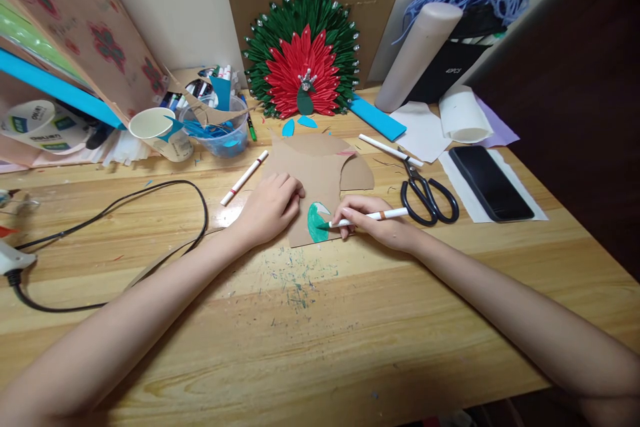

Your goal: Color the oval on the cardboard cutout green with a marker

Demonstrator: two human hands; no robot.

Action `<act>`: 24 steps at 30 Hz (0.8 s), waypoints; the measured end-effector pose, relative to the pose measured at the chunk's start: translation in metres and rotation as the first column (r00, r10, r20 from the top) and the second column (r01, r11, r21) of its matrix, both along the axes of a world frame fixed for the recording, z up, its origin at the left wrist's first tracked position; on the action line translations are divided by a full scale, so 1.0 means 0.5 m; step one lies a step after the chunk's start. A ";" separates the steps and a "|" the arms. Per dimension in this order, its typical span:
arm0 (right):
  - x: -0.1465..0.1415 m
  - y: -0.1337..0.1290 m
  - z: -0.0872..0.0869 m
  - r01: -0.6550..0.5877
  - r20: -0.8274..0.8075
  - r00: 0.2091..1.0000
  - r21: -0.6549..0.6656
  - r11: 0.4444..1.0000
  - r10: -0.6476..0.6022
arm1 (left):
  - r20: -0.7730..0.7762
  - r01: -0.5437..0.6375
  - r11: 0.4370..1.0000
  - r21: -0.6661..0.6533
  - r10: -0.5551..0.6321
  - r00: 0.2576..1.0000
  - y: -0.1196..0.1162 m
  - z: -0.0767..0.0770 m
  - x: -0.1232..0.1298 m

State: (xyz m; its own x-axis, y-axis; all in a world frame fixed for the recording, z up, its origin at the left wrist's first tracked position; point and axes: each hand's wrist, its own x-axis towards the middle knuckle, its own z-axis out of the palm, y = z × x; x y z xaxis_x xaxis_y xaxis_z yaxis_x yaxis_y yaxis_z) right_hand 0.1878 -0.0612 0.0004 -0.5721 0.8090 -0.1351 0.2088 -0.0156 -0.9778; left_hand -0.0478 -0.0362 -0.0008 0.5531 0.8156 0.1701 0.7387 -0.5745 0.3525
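My right hand (367, 219) is closed in a writing grip round a white marker (393, 213) with a brown band and a green tip. The tip touches a small rounded green patch (317, 223), which has a pale streak near its top. Beneath lies a brown cardboard piece (315, 170) with a curved cut on its right side. On the cardboard's left part rests my left hand (273, 207), its fingers curled together and the fingertips partly hidden. Left of it lies a second white marker (244, 178).
Black scissors (425, 193), a white stick-like marker (390, 149) and a phone (493, 183) lie at right. Behind stands a green and red paper peacock (305, 60). A paper cup (161, 133), a tub of blue scraps (220, 137) and a black cable (200, 203) are left.
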 end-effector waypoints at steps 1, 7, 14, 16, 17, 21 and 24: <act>0.000 0.000 0.000 -0.001 0.003 1.000 0.001 1.000 0.001 | 0.001 0.001 1.000 0.000 -0.001 1.000 0.000 0.000 0.000; 0.000 -0.002 0.003 -0.002 0.007 1.000 -0.004 1.000 0.002 | 0.003 0.004 1.000 0.002 -0.004 1.000 0.000 0.000 0.001; 0.000 0.000 0.000 0.001 0.006 1.000 -0.009 1.000 -0.001 | -0.006 -0.001 1.000 0.000 0.001 1.000 0.000 0.002 0.001; 0.000 0.000 0.000 0.004 0.010 1.000 -0.004 1.000 -0.004 | -0.006 -0.002 1.000 -0.005 0.002 1.000 0.000 0.003 0.001; 0.000 0.001 0.000 0.005 0.012 1.000 -0.002 1.000 -0.004 | -0.005 -0.002 1.000 -0.007 0.002 1.000 -0.001 0.003 0.001; 0.001 0.001 0.002 0.005 0.017 1.000 0.003 1.000 -0.005 | -0.004 -0.001 1.000 -0.011 0.001 1.000 -0.001 0.004 0.002; 0.001 0.000 0.002 0.006 0.019 1.000 0.004 1.000 -0.006 | -0.008 -0.002 1.000 -0.019 0.002 1.000 -0.001 0.004 0.003</act>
State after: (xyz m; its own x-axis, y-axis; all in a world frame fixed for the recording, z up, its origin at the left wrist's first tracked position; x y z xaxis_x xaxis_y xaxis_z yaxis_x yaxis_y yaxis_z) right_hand 0.1882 -0.0610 0.0016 -0.5644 0.8130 -0.1430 0.2272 -0.0136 -0.9737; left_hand -0.0465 -0.0369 0.0011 0.5530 0.8195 0.1500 0.7425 -0.5665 0.3574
